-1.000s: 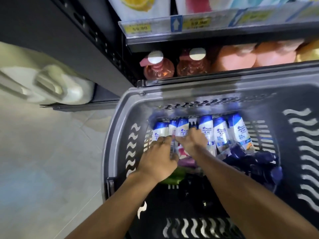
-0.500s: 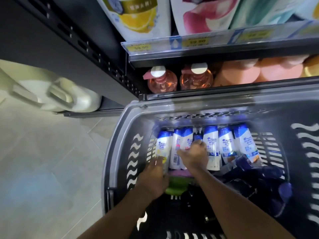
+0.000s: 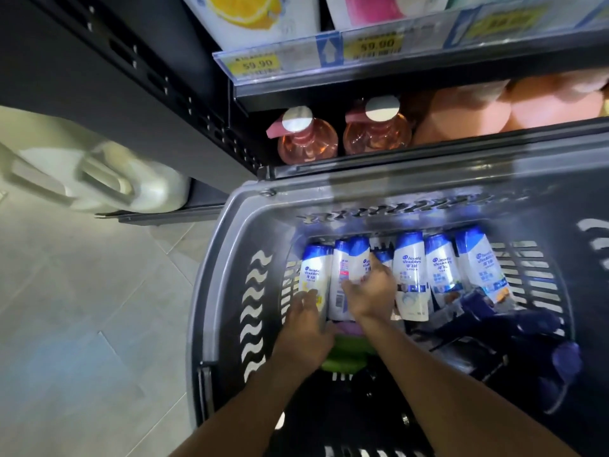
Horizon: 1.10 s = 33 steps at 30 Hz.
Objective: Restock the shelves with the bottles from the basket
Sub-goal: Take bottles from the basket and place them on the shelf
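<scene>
A grey plastic basket (image 3: pixel 230 245) holds a row of several white shampoo bottles with blue caps (image 3: pixel 410 275) leaning against its far wall. My left hand (image 3: pixel 304 328) grips the base of the leftmost bottle (image 3: pixel 314 272). My right hand (image 3: pixel 370 293) lies over the neighbouring bottles, its thumb and fingers curled round one of them (image 3: pixel 344 268). Both forearms reach in from the bottom of the view.
Dark blue packs (image 3: pixel 527 341) fill the basket's right side, and a green item (image 3: pixel 346 356) lies under my wrists. Behind the basket a low shelf (image 3: pixel 428 161) carries pink bottles (image 3: pixel 306 143). Yellow price tags (image 3: pixel 260 64) line the shelf above. A white jug (image 3: pixel 99 173) stands at the left on the tiled floor.
My left hand slid left and down to the leftmost bottle's base. My right hand shifted a little onto the middle bottles. The view tilted up, showing more shelf.
</scene>
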Available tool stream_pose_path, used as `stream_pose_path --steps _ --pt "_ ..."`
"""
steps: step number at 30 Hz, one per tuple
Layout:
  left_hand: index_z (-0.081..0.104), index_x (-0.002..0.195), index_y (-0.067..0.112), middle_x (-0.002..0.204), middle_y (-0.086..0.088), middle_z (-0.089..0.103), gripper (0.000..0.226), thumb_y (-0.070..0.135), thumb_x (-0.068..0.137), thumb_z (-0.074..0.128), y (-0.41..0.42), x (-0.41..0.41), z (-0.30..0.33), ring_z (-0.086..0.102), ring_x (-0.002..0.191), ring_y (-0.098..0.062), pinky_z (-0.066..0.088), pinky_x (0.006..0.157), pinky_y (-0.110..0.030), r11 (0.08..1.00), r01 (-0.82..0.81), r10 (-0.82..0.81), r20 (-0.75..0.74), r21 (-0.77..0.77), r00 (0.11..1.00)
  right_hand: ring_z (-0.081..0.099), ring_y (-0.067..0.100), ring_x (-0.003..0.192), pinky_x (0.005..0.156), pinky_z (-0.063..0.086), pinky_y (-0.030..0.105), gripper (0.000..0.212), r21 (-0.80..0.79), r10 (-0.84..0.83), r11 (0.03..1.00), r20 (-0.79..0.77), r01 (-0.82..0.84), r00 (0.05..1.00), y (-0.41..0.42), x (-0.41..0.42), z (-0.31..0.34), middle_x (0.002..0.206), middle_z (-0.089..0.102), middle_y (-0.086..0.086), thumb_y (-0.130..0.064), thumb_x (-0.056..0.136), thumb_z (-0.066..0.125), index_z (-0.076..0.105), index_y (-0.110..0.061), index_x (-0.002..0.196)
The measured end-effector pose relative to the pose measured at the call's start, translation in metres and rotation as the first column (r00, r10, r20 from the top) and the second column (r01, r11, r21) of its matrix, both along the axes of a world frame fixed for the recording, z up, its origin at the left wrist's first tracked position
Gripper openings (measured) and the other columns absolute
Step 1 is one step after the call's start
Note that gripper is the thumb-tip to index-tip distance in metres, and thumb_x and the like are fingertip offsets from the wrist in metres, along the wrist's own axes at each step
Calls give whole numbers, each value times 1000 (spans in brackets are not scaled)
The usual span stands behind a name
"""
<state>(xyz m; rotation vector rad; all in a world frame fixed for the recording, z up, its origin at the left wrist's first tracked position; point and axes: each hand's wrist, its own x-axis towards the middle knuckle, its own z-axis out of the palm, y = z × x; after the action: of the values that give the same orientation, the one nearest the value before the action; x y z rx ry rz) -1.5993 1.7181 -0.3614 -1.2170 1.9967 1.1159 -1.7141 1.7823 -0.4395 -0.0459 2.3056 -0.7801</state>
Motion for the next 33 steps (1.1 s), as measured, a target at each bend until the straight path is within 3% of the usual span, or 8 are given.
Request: stream_pose_path --steps 3,7,11,14,17,22,28,33 --pt "27 154 23 160 -2 24 65 37 96 55 5 5 4 41 140 -26 44 111 -48 1000 -23 23 -3 10 1000 67 20 73 66 50 27 69 -68 -57 995 170 70 984 5 -9 10 76 68 1 -15 76 80 51 -7 138" --pt "34 150 17 150 -7 37 64 38 93 56 2 -2 1 48 132 -26 46 108 -47 990 -141 141 -1 9 990 69 16 73 75 61 38 48 -126 -44 989 288 83 957 19 -20 19 82 70 0 -12 67 86 58 -11 106" --pt "18 156 12 141 -8 39 82 26 92 67 -5 -19 -15 48 127 -25 53 93 -32 962 -271 271 0 -27 963 69 24 69 61 60 35 62 -137 45 990 255 -10 966 37 -32 32 85 69 16 -37 46 96 57 -13 88" --pt "-3 158 5 153 -19 30 111 40 86 74 10 -42 -29 36 139 -34 42 111 -45 951 -284 292 53 -119 955 70 19 71 64 60 33 62 -182 82 982 224 -41 971 51 -41 41 90 70 8 -50 47 96 61 -20 87" --pt "-4 156 -3 154 -25 22 103 37 93 67 22 -54 -36 25 143 -38 28 120 -45 943 -246 278 123 -224 953 72 19 68 62 61 41 62 -211 118 975 216 -72 969 57 -48 48 90 72 5 -56 49 94 61 -22 89" --pt "16 157 6 154 -21 24 79 28 96 61 16 -49 -54 28 141 -35 37 114 -44 955 -99 156 188 -278 970 66 -7 63 55 46 6 45 -250 76 968 224 -18 972 65 -59 61 79 73 -9 -26 65 94 60 -20 94" --pt "36 140 8 138 -13 45 72 24 84 77 13 -40 -42 48 126 -31 46 99 -44 932 -140 172 67 -336 983 70 4 69 55 51 12 48 -299 8 951 275 77 962 74 -62 80 88 74 -1 -15 71 90 57 -11 105" --pt "37 138 4 142 -14 37 67 29 89 73 9 -40 15 38 134 -30 40 112 -43 938 -166 150 -75 -305 986 75 16 77 61 60 26 52 -303 -80 935 328 185 941 80 -68 128 89 77 3 -22 65 94 59 -18 104"
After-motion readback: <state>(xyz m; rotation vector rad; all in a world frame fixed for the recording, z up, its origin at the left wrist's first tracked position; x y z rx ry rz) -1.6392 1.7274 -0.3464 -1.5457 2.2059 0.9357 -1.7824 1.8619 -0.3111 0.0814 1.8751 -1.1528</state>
